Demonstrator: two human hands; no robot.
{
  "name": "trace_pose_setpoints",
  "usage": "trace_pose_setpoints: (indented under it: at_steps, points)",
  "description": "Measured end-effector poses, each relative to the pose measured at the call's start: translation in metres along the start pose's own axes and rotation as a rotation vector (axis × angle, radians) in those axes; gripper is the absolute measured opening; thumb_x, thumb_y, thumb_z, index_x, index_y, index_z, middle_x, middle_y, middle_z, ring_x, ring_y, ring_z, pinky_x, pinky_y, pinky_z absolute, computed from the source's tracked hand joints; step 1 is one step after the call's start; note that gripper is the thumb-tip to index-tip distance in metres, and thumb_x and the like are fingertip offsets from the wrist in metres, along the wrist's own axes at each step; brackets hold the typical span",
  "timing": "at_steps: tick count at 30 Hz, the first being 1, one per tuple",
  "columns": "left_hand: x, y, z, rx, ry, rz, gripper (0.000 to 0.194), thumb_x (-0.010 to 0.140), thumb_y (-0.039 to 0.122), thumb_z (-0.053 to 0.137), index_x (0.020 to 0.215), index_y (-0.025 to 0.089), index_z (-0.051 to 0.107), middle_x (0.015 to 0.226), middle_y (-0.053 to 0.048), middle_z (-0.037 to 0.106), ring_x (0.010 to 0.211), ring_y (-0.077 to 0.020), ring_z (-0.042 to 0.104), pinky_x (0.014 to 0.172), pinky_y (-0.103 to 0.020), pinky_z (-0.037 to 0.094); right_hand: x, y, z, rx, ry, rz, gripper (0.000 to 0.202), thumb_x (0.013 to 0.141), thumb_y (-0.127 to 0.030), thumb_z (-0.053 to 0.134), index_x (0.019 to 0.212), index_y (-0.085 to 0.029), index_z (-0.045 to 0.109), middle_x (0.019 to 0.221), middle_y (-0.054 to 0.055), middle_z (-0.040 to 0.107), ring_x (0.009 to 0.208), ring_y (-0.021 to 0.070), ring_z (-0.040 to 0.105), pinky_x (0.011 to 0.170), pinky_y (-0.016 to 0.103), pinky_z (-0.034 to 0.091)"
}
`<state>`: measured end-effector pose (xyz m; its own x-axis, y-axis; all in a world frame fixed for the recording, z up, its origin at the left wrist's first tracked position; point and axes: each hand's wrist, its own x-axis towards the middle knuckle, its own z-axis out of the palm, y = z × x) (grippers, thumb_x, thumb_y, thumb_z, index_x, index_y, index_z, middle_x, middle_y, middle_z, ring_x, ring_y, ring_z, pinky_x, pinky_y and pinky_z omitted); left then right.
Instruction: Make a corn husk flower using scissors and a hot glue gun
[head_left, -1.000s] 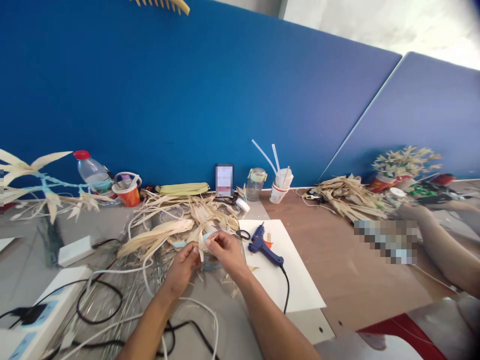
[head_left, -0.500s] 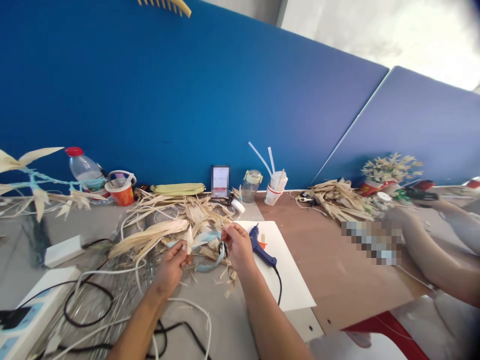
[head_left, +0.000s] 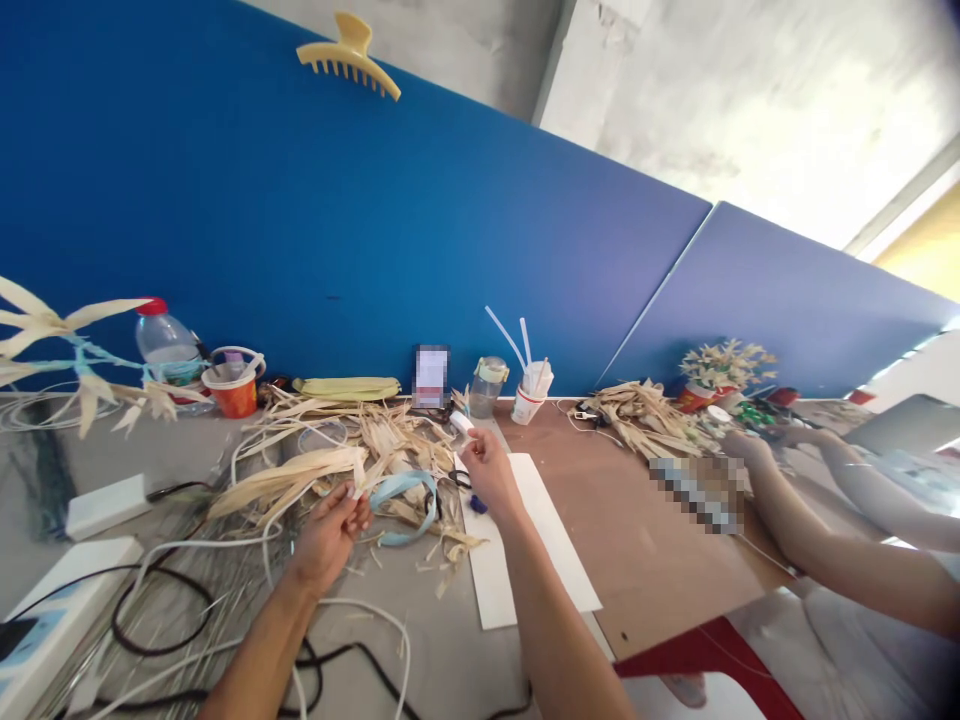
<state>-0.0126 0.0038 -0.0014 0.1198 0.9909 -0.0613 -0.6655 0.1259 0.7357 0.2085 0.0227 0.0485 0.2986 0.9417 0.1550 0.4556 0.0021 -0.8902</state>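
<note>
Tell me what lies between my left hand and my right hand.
In the head view, a curled blue strip shows between your left hand and right hand, with dry husks around it.

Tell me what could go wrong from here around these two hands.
The right hand's forearm crosses the mostly hidden blue glue gun and might knock it; whether it is hot doesn't show. The light blue strip loops over loose husks and could snag. The pale husk piece in the left hand looks thin and may crease.
</note>
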Motion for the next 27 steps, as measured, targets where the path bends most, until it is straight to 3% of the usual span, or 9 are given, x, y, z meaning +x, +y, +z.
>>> trace_pose_setpoints:
  at_steps: [3,6,10,12,16,19,23,27]
  points:
    - [0.000,0.001,0.000,-0.046,-0.019,0.001,0.028,0.060,0.023,0.082,0.060,0.015,0.056,0.052,0.005,0.046,0.047,-0.0057,0.036,0.046,-0.018,0.035,0.001,0.001,-0.001,-0.583,-0.225,0.007,0.035,0.082,-0.025,0.049,0.116,-0.016,0.055,0.098,0.010,0.067,0.091,0.0220,0.062,0.076,0.031,0.044]
    - [-0.001,0.003,-0.003,-0.092,-0.030,0.018,0.026,0.062,0.026,0.081,0.062,0.015,0.058,0.052,0.005,0.045,0.047,-0.0060,0.037,0.051,-0.021,0.042,-0.003,0.003,0.007,-0.843,-0.375,-0.010,0.036,0.082,-0.026,0.051,0.116,-0.015,0.057,0.109,0.017,0.066,0.099,0.0285,0.063,0.078,0.035,0.045]
    - [0.000,0.005,-0.008,-0.118,-0.015,0.053,0.025,0.063,0.027,0.082,0.062,0.015,0.060,0.051,0.005,0.046,0.049,-0.0068,0.041,0.071,-0.029,0.051,-0.007,0.006,0.019,-0.865,-0.438,-0.040,0.041,0.076,-0.022,0.057,0.116,-0.012,0.057,0.108,0.022,0.065,0.100,0.0342,0.064,0.078,0.040,0.046]
    - [0.001,0.005,-0.010,-0.122,-0.011,0.057,0.024,0.062,0.026,0.082,0.061,0.016,0.060,0.052,0.005,0.048,0.049,-0.0071,0.042,0.073,-0.030,0.051,-0.006,0.007,0.022,-0.840,-0.465,-0.051,0.044,0.076,-0.024,0.058,0.118,-0.012,0.056,0.108,0.021,0.066,0.100,0.0343,0.064,0.078,0.040,0.047]
    - [0.005,0.002,-0.011,-0.144,0.037,0.105,0.024,0.056,0.023,0.085,0.063,0.016,0.062,0.060,0.003,0.056,0.052,-0.0070,0.046,0.064,-0.025,0.050,-0.005,0.012,0.023,-0.727,-0.515,-0.075,0.055,0.074,-0.037,0.061,0.124,-0.019,0.052,0.116,0.013,0.064,0.104,0.0272,0.063,0.082,0.033,0.047]
    - [0.008,0.000,-0.012,-0.164,0.062,0.147,0.024,0.055,0.023,0.085,0.065,0.016,0.064,0.066,0.001,0.060,0.055,-0.0071,0.047,0.054,-0.020,0.045,-0.005,0.018,0.026,-0.666,-0.483,-0.082,0.068,0.075,-0.034,0.059,0.137,-0.016,0.039,0.132,0.014,0.054,0.116,0.0240,0.055,0.091,0.031,0.043]
    - [0.009,-0.002,-0.014,-0.149,0.063,0.152,0.022,0.057,0.023,0.084,0.066,0.016,0.066,0.066,0.001,0.059,0.056,-0.0075,0.048,0.052,-0.019,0.044,-0.003,0.024,0.031,-0.706,-0.422,-0.053,0.078,0.072,-0.037,0.060,0.140,-0.011,0.033,0.131,0.020,0.053,0.121,0.0314,0.049,0.096,0.039,0.038]
    - [0.010,-0.003,-0.015,-0.135,0.056,0.150,0.020,0.059,0.023,0.083,0.067,0.017,0.067,0.067,0.000,0.059,0.057,-0.0078,0.048,0.051,-0.019,0.044,0.002,0.023,0.035,-0.837,-0.437,-0.098,0.077,0.068,-0.041,0.063,0.135,-0.014,0.039,0.121,0.019,0.059,0.115,0.0355,0.050,0.090,0.044,0.037]
